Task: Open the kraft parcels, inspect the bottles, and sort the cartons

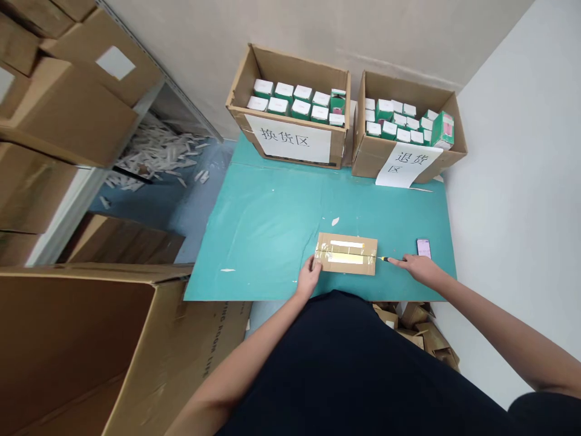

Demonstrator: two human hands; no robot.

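Cardboard parcel (347,253) lies flat on the teal table mat (272,230), clear tape running across its white and yellow labels (345,252), my open left hand (308,277) resting against its near corner, my right hand (417,269) closed on a yellow-and-black utility knife (385,259) just beside it.

The teal-covered table (254,224) occupies the centre of view. A beige wall (281,24) bounds the 12 o'clock side and a white wall (512,181) the 3 o'clock side. Blue-grey floor (200,224) at 10 o'clock carries white scraps (154,154). Shelving (68,212) with stacked cardboard cartons (68,115) stands at 9 to 10 o'clock; a large open carton (77,357) sits at 8 o'clock
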